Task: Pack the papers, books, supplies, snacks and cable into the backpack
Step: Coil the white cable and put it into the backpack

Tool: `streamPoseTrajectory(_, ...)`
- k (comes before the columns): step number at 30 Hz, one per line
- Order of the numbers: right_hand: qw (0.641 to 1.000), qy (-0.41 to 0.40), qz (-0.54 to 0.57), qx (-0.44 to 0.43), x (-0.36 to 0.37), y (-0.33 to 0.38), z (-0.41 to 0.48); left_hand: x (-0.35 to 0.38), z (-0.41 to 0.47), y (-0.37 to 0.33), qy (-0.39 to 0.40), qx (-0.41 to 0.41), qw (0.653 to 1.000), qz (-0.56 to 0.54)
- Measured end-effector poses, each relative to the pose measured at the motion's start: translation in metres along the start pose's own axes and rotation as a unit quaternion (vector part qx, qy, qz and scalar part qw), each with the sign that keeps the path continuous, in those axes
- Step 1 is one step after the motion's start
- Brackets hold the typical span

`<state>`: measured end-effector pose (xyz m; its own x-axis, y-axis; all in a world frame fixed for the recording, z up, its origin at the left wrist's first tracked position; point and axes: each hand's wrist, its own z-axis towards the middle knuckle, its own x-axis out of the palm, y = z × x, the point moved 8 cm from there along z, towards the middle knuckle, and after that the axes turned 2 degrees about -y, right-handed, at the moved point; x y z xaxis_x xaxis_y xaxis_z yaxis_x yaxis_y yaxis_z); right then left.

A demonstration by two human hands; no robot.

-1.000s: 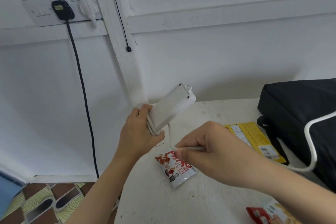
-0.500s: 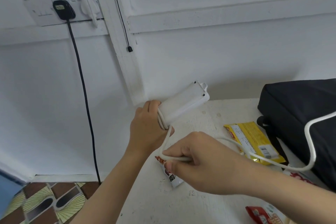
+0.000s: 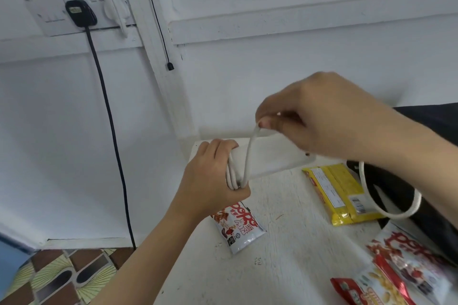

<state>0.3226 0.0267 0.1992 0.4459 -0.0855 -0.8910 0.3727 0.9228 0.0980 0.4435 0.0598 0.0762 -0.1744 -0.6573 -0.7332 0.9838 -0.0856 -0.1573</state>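
Observation:
My left hand grips one end of a white power strip, with several turns of its white cable wound round that end. Above the strip, my right hand pinches the cable between thumb and fingers. The loose cable loops down over the black backpack at the right. On the white table lie a white and red snack packet, a yellow packet and more snack packets at the lower right.
A wall socket at the upper left holds a black plug, its black cord running down to the patterned floor. The table's left edge drops off beside my left forearm. White walls stand behind the table.
My right hand has lifted from below the strip to above it, carrying the cable up and over. The strip has tilted flatter, and my left hand still grips its end.

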Motion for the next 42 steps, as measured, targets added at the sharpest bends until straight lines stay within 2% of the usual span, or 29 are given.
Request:
streamPoseTrajectory(2, 0.998, 0.003, 0.056, 0.039, 0.001, -0.023, 0.006, -0.009, 0.000, -0.014, 0.004, 0.043, 0.999, -0.023)
streamPoseTrajectory(4, 0.985, 0.040, 0.149, 0.076, 0.011, -0.046, 0.007, -0.021, 0.000, -0.027, -0.005, 0.067, 0.996, -0.052)
streamPoseTrajectory(7, 0.950, 0.103, 0.283, 0.080, 0.031, -0.056, 0.002, -0.040, -0.005, -0.050, -0.063, 0.155, 0.986, -0.027)
streamPoseTrajectory(10, 0.915, 0.134, 0.369, 0.095, 0.056, -0.054, -0.010, -0.049, -0.007, -0.059, -0.081, 0.170, 0.982, -0.001)
streamPoseTrajectory(12, 0.912, 0.163, 0.359, 0.119, 0.085, -0.066, -0.026, -0.054, -0.009, -0.060, -0.093, 0.150, 0.984, -0.002)
streamPoseTrajectory(14, 0.930, 0.195, 0.272, 0.154, 0.117, -0.088, -0.051, -0.061, -0.010, -0.057, -0.108, 0.109, 0.988, -0.013)
streamPoseTrajectory(16, 0.954, 0.215, 0.192, 0.082, 0.131, -0.075, -0.056, -0.072, -0.010, -0.048, -0.122, 0.025, 0.992, -0.021)
streamPoseTrajectory(18, 0.979, 0.179, 0.101, -0.005, 0.121, -0.044, -0.051, -0.086, -0.012, -0.034, -0.133, -0.084, 0.987, -0.017)
streamPoseTrajectory(20, 0.985, 0.152, 0.053, -0.061, 0.104, -0.021, -0.054, -0.096, -0.017, -0.021, -0.140, -0.163, 0.977, 0.009)
streamPoseTrajectory(23, 0.987, 0.108, 0.041, -0.110, 0.086, -0.014, -0.064, -0.101, -0.026, -0.008, -0.127, -0.229, 0.964, 0.049)
streamPoseTrajectory(28, 0.986, 0.114, 0.060, -0.108, 0.062, -0.009, -0.073, -0.096, -0.040, -0.016, -0.103, -0.254, 0.955, 0.109)
streamPoseTrajectory(31, 0.980, 0.102, 0.115, -0.129, 0.043, -0.002, -0.078, -0.089, -0.048, -0.027, -0.087, -0.263, 0.949, 0.148)
streamPoseTrajectory(35, 0.972, 0.108, 0.123, -0.170, 0.032, 0.013, -0.093, -0.080, -0.047, -0.045, -0.075, -0.253, 0.947, 0.183)
streamPoseTrajectory(42, 0.944, 0.168, 0.128, -0.254, 0.036, 0.045, -0.132, -0.060, -0.053, -0.082, -0.090, -0.297, 0.935, 0.173)
